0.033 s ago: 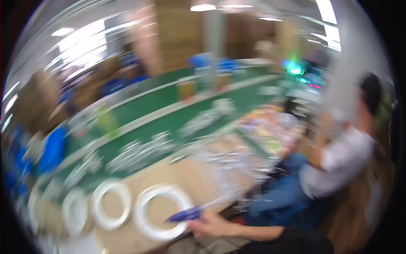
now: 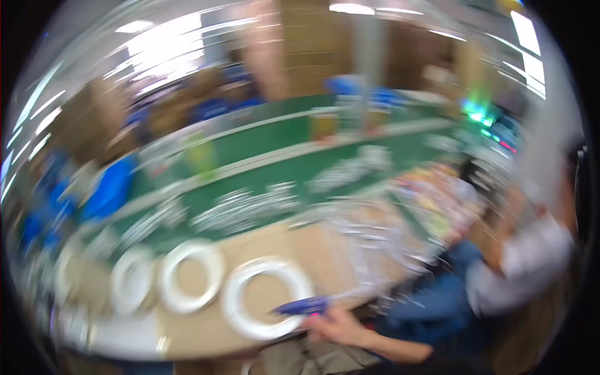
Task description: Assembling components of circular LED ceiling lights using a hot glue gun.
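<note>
My right hand (image 2: 340, 326) comes in from the lower right, its fingers closed round a blue glue gun (image 2: 303, 306) with a small red part near the grip. The gun's pointed tip reaches left over a white ring (image 2: 234, 300) lying flat on the brown work surface. Motion blur hides whether the tip touches the ring. Left of it lie another white ring (image 2: 169, 278) and a third white ring (image 2: 119, 284). My left hand does not show.
Cardboard-coloured board (image 2: 269, 240) covers the table. Clear plastic-looking pieces (image 2: 375, 244) lie on its right part, near colourful packets (image 2: 437, 194). A green ledge (image 2: 262, 150) runs along the back. A person in a white top (image 2: 525, 265) sits at the right. A blue bag (image 2: 109, 187) is at the far left.
The whole view has swung, so the table, rings and person appear further right and slightly higher. My right hand still grips the glue gun over the same ring.
</note>
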Demonstrator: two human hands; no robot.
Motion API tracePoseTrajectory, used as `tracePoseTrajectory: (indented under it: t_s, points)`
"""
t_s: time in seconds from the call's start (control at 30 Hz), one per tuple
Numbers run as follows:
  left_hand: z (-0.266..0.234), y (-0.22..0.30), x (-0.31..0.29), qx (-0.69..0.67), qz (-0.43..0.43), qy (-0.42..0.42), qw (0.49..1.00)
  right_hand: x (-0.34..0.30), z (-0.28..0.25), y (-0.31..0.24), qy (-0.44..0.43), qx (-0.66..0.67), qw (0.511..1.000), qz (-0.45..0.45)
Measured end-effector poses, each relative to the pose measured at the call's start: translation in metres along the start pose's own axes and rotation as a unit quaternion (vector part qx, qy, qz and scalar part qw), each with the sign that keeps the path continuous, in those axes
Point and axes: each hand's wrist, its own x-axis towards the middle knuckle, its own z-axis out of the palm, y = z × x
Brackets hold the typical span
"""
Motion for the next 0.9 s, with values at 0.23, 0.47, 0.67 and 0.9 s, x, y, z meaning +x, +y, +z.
tracePoseTrajectory:
  t_s: [0.23, 0.47, 0.67, 0.9]
  points:
    - [0.057, 0.039, -0.014, 0.287, 0.027, 0.227, 0.93, -0.024, 0.001, -0.029, 0.053, 0.093, 0.99, -0.094]
    - [0.032, 0.035, -0.003, 0.313, 0.011, 0.209, 0.926, -0.019, 0.01, -0.062, -0.059, 0.018, 0.982, -0.177]
    - [0.015, 0.028, 0.026, 0.256, -0.012, 0.136, 0.957, -0.028, -0.031, -0.01, 0.026, 0.082, 0.993, -0.084]
    - [-0.017, -0.004, 0.044, 0.195, -0.062, 0.088, 0.975, -0.007, -0.059, 0.004, -0.017, 0.121, 0.992, -0.021]
